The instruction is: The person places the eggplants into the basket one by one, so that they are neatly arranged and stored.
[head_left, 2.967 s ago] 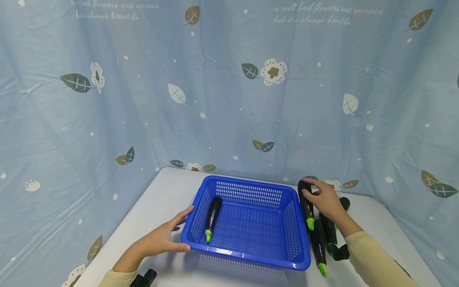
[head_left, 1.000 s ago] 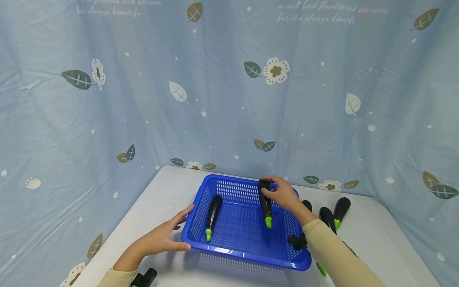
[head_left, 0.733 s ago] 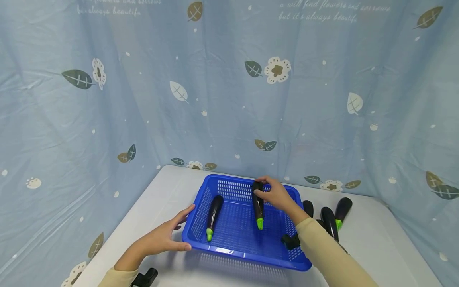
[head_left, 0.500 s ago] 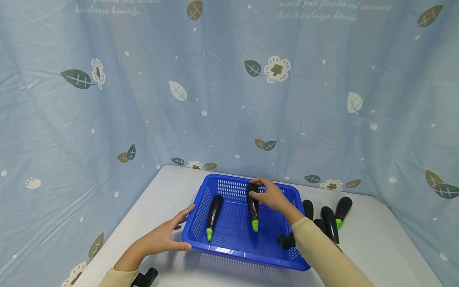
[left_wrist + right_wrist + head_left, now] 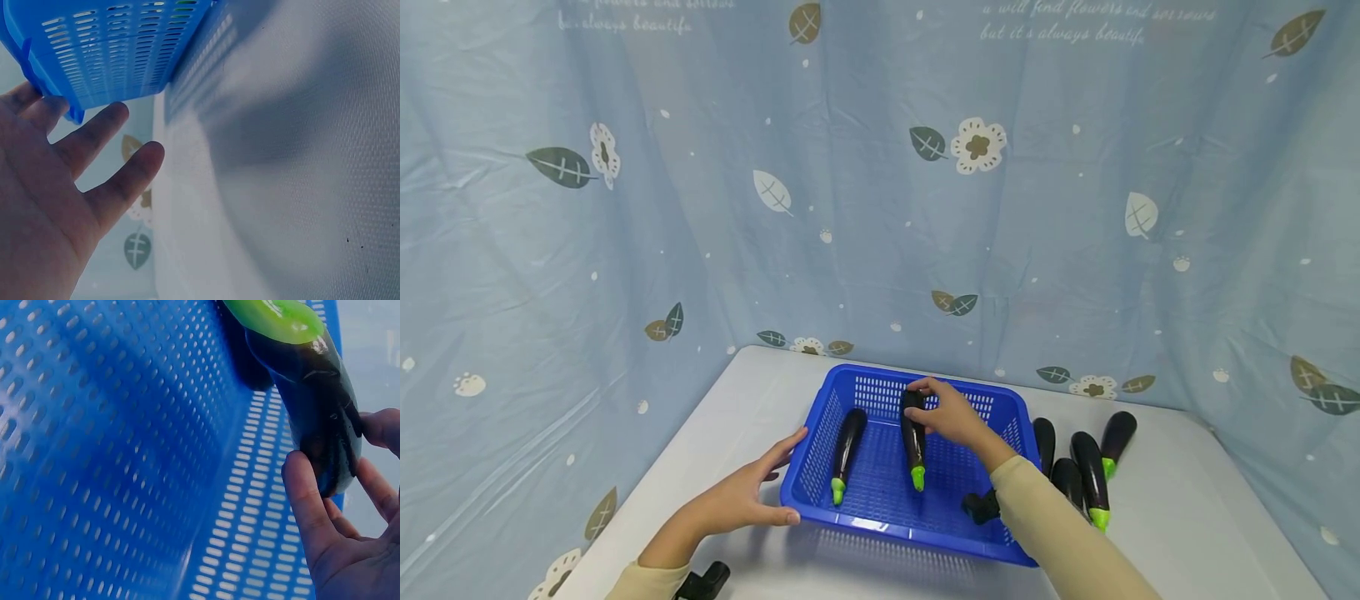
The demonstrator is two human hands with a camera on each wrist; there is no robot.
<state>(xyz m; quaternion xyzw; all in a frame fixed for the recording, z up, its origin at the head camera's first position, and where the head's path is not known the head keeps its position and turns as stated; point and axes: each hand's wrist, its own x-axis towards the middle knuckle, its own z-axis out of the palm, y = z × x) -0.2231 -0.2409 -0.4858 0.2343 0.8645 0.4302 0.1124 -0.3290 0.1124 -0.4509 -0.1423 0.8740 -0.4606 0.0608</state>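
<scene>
Nearest, the left hand (image 5: 730, 502), fingers spread and fairly straight, touches the left rim of the blue basket (image 5: 910, 535), seemingly to steady it. Well apart from it, the right hand (image 5: 953, 417) pinches an eggplant (image 5: 914, 446) by its dark rounded end within the basket, leaving the green stem end free, while a second eggplant (image 5: 848, 454) near the left wall leaves that one clearance. Loose eggplants (image 5: 1090, 475) cluster outside the right wall, apparently within easy reach, before a patterned curtain (image 5: 850, 233).
</scene>
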